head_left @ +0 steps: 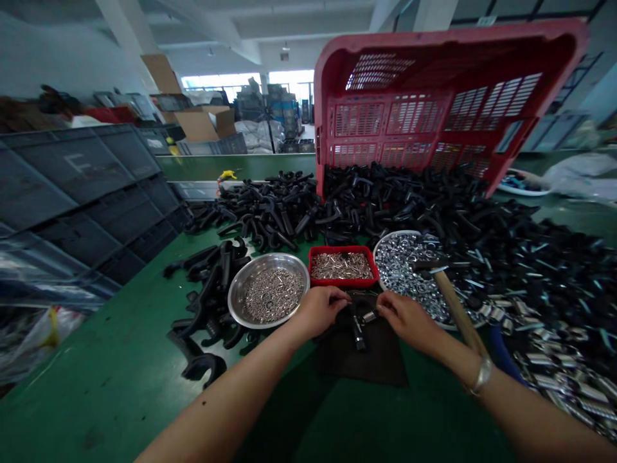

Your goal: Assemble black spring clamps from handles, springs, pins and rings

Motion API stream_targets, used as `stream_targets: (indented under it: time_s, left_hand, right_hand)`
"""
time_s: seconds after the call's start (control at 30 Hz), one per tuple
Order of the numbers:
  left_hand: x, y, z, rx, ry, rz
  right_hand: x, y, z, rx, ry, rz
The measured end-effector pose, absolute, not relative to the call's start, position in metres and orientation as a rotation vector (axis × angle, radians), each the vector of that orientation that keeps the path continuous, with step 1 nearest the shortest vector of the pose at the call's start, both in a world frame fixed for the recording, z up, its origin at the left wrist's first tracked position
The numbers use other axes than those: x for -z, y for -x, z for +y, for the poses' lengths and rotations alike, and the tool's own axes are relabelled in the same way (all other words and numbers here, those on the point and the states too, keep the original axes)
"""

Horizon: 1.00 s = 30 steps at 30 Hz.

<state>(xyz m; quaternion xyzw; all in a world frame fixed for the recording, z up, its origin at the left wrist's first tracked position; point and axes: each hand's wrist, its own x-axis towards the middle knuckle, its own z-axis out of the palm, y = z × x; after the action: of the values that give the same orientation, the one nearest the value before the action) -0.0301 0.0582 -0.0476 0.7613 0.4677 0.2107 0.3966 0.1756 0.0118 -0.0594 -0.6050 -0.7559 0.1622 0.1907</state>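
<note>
My left hand [319, 310] and my right hand [403, 317] meet over a dark mat [371, 360] on the green table [110, 373]. Between them lies a small black plastic part [357, 329] with a metal spring piece [369, 316]; both hands pinch at it. Just beyond my hands stands a small red tray [343, 280] of metal pins. A round steel bowl [241, 289] of small metal rings sits to the left, and a steel bowl [385, 247] of shiny clips sits to the right.
A big heap of black plastic parts [385, 199] spills from a tipped red crate [434, 96] at the back. A wooden-handled hammer [456, 302] rests over the right bowl. Assembled parts [569, 379] pile at right. Dark grey crates [81, 186] stand at left.
</note>
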Motion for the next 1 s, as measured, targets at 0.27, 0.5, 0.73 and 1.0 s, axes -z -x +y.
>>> stream_targets:
  time_s: [0.27, 0.5, 0.73, 1.0]
  left_hand:
    - [0.051, 0.021, 0.059, -0.466, -2.174, 1.238]
    - [0.05, 0.017, 0.06, -0.325, -2.357, 1.37]
    - [0.055, 0.015, 0.062, -0.369, -2.374, 1.399]
    - [0.052, 0.012, 0.063, -0.33, -2.376, 1.45]
  right_hand:
    - [0.057, -0.171, 0.006, -0.309, 1.778, -2.212]
    - [0.06, -0.172, 0.01, -0.285, 1.812, -2.171]
    - [0.064, -0.172, 0.015, -0.266, 1.844, -2.116]
    - [0.059, -0.171, 0.019, -0.279, 1.84, -2.128]
